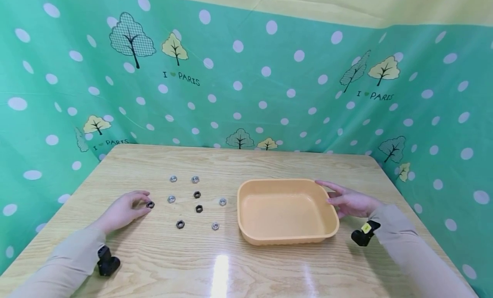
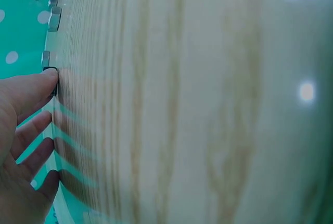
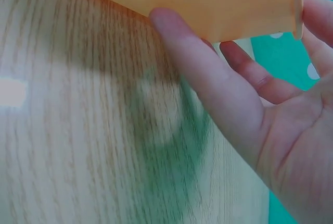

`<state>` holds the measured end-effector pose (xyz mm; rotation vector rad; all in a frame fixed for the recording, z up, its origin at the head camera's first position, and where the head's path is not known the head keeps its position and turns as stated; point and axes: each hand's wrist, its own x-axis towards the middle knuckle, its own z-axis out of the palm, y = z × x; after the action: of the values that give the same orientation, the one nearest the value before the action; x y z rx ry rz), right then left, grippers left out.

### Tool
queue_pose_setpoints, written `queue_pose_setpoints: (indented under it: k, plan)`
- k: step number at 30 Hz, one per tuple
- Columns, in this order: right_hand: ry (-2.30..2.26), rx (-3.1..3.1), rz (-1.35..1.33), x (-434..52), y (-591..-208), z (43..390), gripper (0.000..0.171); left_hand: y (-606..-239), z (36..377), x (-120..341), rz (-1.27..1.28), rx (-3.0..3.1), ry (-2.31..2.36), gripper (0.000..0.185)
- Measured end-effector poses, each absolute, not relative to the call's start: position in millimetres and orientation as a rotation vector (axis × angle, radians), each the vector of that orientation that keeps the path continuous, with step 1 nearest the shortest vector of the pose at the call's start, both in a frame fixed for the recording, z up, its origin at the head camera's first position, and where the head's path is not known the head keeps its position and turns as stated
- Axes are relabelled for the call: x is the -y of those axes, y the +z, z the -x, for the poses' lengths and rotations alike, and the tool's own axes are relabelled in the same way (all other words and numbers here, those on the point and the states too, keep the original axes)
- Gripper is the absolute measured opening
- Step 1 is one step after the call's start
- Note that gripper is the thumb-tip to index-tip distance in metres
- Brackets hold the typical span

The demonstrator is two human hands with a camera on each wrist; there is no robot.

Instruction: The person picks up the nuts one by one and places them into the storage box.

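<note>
My left hand (image 1: 145, 203) lies on the wooden table (image 1: 269, 268) left of centre, thumb and forefinger pinching a black nut (image 1: 150, 204). In the left wrist view a fingertip (image 2: 47, 81) touches that black nut (image 2: 50, 70). To its right lie several loose nuts, some silver (image 1: 171, 199) and some black (image 1: 199, 208). An empty orange tray (image 1: 331, 223) stands right of centre. My right hand (image 1: 331, 195) rests against the tray's right rim with straight fingers. In the right wrist view the thumb (image 3: 208, 78) lies along the tray's outer wall (image 3: 208, 0).
Green dotted cloth walls (image 1: 239, 84) close in the table at the back and both sides. Black camera mounts sit on the left wrist (image 1: 107, 261) and the right wrist (image 1: 363, 234). Bare tabletop runs along the front edge and behind the tray.
</note>
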<state>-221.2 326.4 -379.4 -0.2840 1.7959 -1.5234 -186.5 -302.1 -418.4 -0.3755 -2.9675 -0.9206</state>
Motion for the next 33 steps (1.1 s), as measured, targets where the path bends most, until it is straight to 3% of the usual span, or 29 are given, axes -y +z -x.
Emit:
queue_pose_setpoints:
  k: [33]
  plan:
    - [-1.540,-1.811,0.234,-325.6,-379.6,226.0,0.068,-417.5,191.7,299.1,0.354,2.984,-0.929,0.023]
